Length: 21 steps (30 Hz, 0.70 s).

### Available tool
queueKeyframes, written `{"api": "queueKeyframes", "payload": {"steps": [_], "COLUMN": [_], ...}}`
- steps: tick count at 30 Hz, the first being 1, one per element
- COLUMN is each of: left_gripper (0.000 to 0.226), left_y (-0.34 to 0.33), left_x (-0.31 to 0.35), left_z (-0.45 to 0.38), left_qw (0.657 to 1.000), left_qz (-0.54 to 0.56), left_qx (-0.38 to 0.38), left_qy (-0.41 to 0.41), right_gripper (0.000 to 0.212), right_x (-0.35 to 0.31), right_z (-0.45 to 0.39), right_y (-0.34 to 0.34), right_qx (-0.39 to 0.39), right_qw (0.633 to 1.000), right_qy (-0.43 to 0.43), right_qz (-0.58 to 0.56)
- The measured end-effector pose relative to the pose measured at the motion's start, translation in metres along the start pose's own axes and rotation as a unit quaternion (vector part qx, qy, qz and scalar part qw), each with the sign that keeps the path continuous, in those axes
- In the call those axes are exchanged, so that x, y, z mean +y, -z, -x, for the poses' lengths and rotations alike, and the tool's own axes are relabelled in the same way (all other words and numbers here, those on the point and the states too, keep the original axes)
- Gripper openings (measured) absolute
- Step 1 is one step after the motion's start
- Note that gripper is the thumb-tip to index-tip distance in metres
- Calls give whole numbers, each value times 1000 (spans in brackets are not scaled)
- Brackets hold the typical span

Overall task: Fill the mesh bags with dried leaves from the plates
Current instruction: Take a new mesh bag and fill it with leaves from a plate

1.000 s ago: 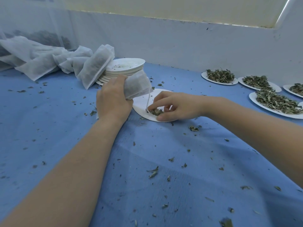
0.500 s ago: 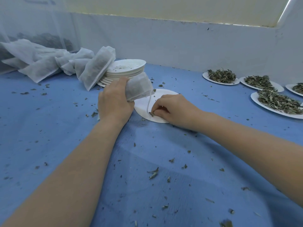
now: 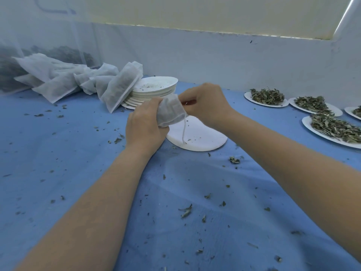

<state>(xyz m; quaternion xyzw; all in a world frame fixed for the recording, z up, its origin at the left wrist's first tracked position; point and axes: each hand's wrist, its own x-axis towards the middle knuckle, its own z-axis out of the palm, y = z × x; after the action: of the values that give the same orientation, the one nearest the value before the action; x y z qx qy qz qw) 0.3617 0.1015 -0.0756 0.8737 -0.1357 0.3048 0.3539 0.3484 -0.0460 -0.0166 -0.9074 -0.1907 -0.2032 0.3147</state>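
My left hand grips a white mesh bag with leaves inside, held just above a white plate that carries only a few crumbs. A drawstring hangs from the bag down to the plate. My right hand is at the bag's mouth with its fingers curled in; what the fingertips hold is hidden. Plates of dried leaves lie at the right.
Filled mesh bags lean against a stack of used plates at the back left. A large net sack of leaves stands behind them. Leaf crumbs litter the blue cloth. A white wall runs along the back.
My right hand rose from the plate, where it was gathering the last leaves, up to the bag's mouth. The left hand lifted the bag slightly.
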Motion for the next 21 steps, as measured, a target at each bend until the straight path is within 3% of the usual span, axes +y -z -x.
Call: {"api": "queueKeyframes", "payload": {"steps": [4,8,11,13,15,17,21], "left_gripper": [47,44,43,44,42,39,38], "left_y": [0,1,2,2,1,0,-1], "left_x": [-3,-6,-7,-8,-10,-11,-12], "left_z": [-1,-3,-4,-5,-6,-7,-8], "left_qw": [994,986,983,982,981,980,979], "left_qz": [82,124,136,129,114,95,76], "left_qx": [28,39,35,30,23,16,8], "left_qy": [65,101,118,132,153,171,188], "right_gripper": [20,15,23,50,102,137,147], "right_x": [-3,-1,7,18,26,29,35], "right_z": [-5,-5,2,12,25,35,39], "right_y": [11,21,22,21,14,7,-3], "right_qx": [-17,-20,-11,-58,-162,-222,-206], "right_qw": [992,993,992,987,951,918,918], "right_qy": [-13,-9,-63,-147,-246,-301,-302], "right_qz": [-122,-119,-106,-13,91,130,156]}}
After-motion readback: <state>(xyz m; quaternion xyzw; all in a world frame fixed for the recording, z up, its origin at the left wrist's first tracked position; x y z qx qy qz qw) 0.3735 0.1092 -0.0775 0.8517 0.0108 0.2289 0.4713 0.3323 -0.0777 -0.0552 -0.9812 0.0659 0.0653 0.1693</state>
